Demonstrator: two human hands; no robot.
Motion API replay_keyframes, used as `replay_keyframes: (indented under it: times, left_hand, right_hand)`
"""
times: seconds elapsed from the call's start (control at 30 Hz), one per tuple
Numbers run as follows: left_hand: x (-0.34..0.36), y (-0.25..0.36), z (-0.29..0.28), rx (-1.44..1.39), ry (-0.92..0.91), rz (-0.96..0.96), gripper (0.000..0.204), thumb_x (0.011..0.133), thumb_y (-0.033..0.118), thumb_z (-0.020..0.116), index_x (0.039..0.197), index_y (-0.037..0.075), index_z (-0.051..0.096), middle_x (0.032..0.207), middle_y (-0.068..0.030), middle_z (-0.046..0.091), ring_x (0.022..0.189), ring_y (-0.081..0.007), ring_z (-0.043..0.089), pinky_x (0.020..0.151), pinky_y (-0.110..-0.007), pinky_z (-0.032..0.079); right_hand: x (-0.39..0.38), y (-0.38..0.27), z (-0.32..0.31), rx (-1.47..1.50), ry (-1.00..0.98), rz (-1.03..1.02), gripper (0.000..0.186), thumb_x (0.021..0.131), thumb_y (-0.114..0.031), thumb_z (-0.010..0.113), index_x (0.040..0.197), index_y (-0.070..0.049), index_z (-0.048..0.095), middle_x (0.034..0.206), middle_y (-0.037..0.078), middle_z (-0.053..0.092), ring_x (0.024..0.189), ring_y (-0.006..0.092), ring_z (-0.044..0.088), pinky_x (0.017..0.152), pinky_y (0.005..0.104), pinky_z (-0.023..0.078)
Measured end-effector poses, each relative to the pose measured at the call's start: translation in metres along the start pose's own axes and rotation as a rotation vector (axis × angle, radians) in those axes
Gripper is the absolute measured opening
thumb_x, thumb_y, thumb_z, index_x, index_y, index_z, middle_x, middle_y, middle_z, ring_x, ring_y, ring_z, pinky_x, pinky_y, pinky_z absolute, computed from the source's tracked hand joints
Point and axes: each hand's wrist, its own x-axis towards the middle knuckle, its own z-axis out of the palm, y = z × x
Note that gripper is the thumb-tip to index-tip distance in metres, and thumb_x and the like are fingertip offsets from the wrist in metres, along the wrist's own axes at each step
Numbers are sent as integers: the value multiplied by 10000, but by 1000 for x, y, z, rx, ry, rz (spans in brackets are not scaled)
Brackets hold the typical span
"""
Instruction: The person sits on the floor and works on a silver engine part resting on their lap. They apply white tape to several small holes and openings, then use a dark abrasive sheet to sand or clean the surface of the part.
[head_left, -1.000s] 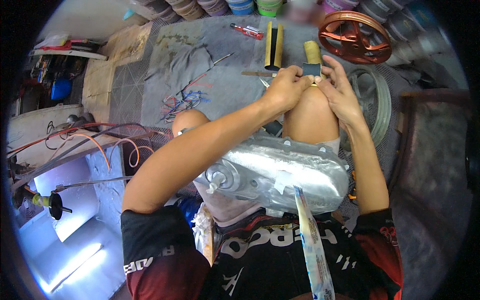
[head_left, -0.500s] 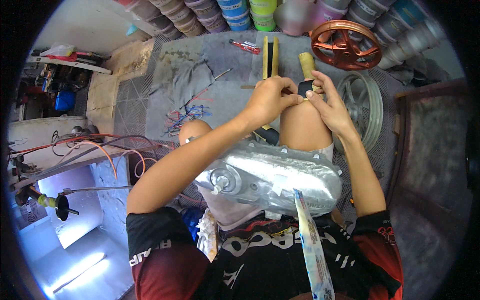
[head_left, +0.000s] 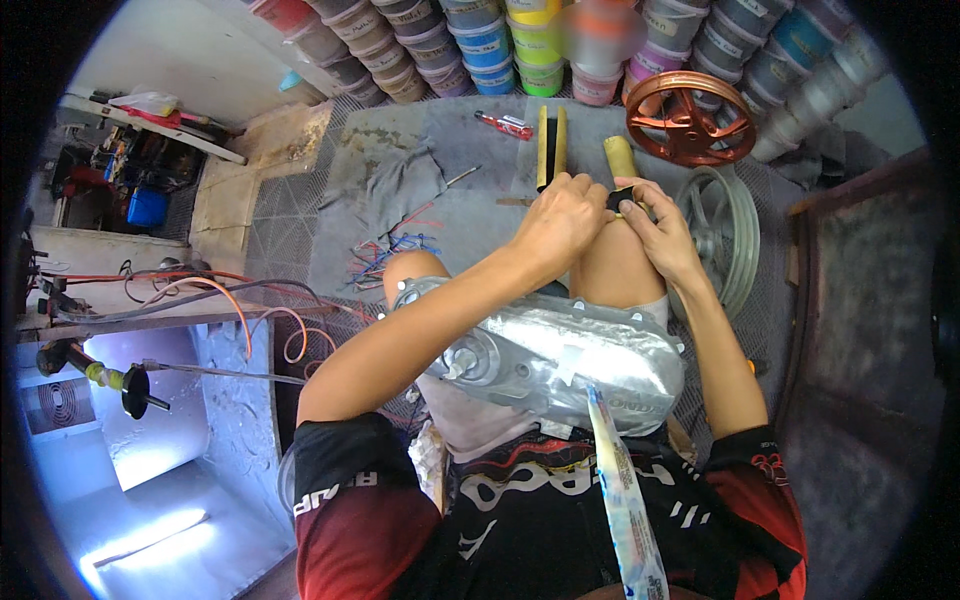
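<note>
My right hand point(head_left: 655, 225) grips a small black piece with a yellow edge point(head_left: 619, 200), which looks like a roll of tape. My left hand point(head_left: 568, 222) is closed right beside it, its fingertips bent down and partly hidden; what they pinch cannot be made out. Both hands are above my right knee. Across my lap lies a silvery metal engine cover point(head_left: 560, 345), long and rounded, with a small pale patch stuck on its face. A narrow printed strip point(head_left: 625, 500) hangs in front of my shirt, its tip over the cover's near edge.
Beyond my hands are a yellow tube point(head_left: 620, 157), a yellow-and-black split tube point(head_left: 552, 145) and a red marker-like tool point(head_left: 503, 125). A copper wheel point(head_left: 690, 118) and a grey wheel point(head_left: 735, 240) stand at right. Stacked tubs point(head_left: 485, 45) line the back; hoses point(head_left: 235, 285) run at left.
The view has shifted, so the floor things sit lower. My left hand has turned, with its knuckles up and its fingers curled down; my right hand still holds the black piece.
</note>
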Motion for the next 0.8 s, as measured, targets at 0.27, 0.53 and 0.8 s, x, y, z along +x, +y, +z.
replay_keyframes:
  times: [0.27, 0.53, 0.8]
  left_hand:
    - [-3, -7, 6, 24, 39, 153, 221, 886, 168, 715, 912, -3, 577, 874, -184, 615, 847, -388, 598, 768, -473, 512]
    - [5, 29, -37, -205, 159, 72, 165, 915, 107, 711, 965, -14, 610, 917, -197, 664, 828, -377, 642, 712, -453, 516]
    - [-39, 98, -95, -433, 560, 147, 249, 825, -63, 765, 1000, 15, 608, 1011, -132, 728, 779, -238, 657, 701, -349, 524]
  right_hand:
    - [-4, -13, 0, -162, 63, -81, 169, 955, -127, 647, 1078, -17, 685, 1183, 107, 665, 1163, 291, 548, 1029, 389, 402]
    - [-15, -63, -8, 403, 88, 5, 151, 986, -134, 677, 1083, -18, 676, 1030, 15, 641, 903, 103, 583, 840, 240, 457]
    - [-55, -175, 1, 396, 69, -335, 371, 939, -49, 732, 1281, 23, 605, 1041, 22, 624, 920, 81, 572, 832, 225, 459]
